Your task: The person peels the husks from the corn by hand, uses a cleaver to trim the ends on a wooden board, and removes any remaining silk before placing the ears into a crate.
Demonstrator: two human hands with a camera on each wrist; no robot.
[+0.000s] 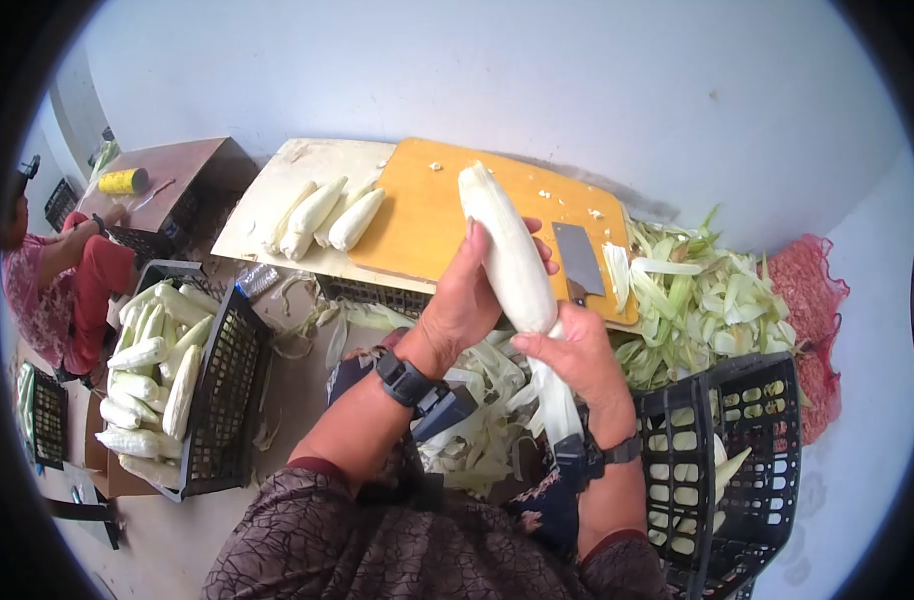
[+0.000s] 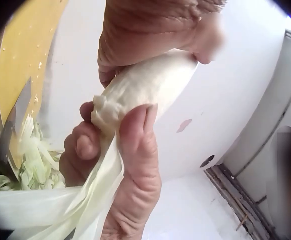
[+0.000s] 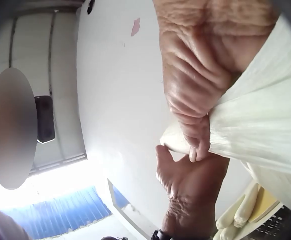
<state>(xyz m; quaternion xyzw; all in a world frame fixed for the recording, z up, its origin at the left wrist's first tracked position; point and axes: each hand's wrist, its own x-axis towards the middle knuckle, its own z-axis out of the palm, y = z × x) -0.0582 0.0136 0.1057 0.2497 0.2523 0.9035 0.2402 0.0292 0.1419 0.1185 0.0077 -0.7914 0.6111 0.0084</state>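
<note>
A pale ear of corn (image 1: pixel 507 250) is held at a slant over the front of the yellow cutting board. The left hand (image 1: pixel 462 290) grips it around the middle, thumb along one side and fingertips showing on the other. At its lower end, the right hand (image 1: pixel 585 360) pinches the husk (image 1: pixel 552 395), thumb across it. Strips of this husk trail down past the right wrist. In the left wrist view, the ear's knobby end (image 2: pixel 105 110) shows beside the right thumb. The right palm covers part of the husk in the right wrist view.
A cleaver (image 1: pixel 579 258) lies on the yellow board (image 1: pixel 417 190), with several ears (image 1: pixel 317 215) at the left. Husks (image 1: pixel 717 300) heap at the right near a red mesh sack (image 1: pixel 807 310). Black crates (image 1: pixel 227 370) stand either side, the left one full of corn. Another person (image 1: pixel 67 270) sits far left.
</note>
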